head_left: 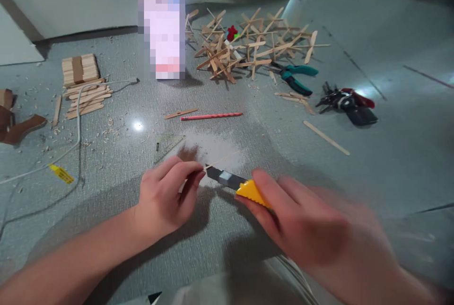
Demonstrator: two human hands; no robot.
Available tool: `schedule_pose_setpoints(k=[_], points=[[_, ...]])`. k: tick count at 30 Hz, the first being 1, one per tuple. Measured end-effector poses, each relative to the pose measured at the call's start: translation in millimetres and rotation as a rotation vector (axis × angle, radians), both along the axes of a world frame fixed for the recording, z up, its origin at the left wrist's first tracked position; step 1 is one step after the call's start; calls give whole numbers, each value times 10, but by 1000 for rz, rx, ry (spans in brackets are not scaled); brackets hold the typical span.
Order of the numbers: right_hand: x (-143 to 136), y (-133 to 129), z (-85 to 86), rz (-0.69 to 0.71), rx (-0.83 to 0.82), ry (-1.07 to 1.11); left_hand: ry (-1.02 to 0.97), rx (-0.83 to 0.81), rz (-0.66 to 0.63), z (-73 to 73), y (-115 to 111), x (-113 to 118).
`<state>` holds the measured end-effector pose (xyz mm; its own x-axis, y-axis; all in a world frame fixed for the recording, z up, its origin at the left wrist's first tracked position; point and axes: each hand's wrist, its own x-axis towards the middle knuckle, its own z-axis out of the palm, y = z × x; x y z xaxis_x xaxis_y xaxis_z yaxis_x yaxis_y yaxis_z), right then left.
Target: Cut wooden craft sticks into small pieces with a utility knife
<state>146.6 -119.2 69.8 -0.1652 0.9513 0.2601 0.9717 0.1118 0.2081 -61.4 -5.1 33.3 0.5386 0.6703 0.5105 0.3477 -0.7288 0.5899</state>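
My left hand [169,192] pinches a thin wooden stick [224,159] between thumb and fingertips, with the stick's far end pointing up to the right. In my right hand [301,220], slightly blurred, is a yellow-handled utility knife [253,192]. Its blade is extended, and the tip lies at the stick close to my left fingertips; whether it cuts into the wood I cannot tell. Pale dust [220,142] covers the floor just beyond the stick. A clear set square [166,145] lies beyond my left hand. Farther off are a red pencil [212,116] and a popsicle stick [180,113].
Crossed popsicle sticks [255,45] pile up at the back, beside teal-handled pliers [297,77]. A dark multi-tool [354,104] lies to the right. Bundled popsicle sticks [81,68] and a white cable [78,120] occupy the left. A pixelated upright phone-like screen [166,35] stands behind.
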Motion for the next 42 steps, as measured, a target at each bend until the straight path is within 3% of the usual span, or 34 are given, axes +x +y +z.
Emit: schedule_pose_setpoints(k=[4, 8, 11, 14, 16, 18, 27, 31, 36, 42], points=[[-54, -32, -19, -62, -4, 10, -15, -13, -12, 19, 20, -2], [-59, 2, 61, -30, -4, -23, -32, -117, -48, 24, 72, -6], [-22, 58, 117, 40, -18, -40, -21, -445, -186, 13, 160, -2], [41, 128, 101, 140, -16, -52, -62, -943, -414, -15, 241, 27], [80, 173, 65, 207, -15, -48, -85, -1153, -459, -32, 267, 49], [104, 205, 37, 244, -10, -46, -70, -1246, -441, -44, 273, 61], [31, 175, 88, 237, -46, -45, -110, -1323, -358, -112, 246, 48], [-27, 144, 147, 219, -55, -79, -143, -1346, -370, -86, 229, 73], [-104, 118, 205, 180, -82, -92, -230, -1441, -269, -47, 175, 118], [-212, 95, 222, 116, -89, -47, -248, -1316, -212, -98, 104, 110]])
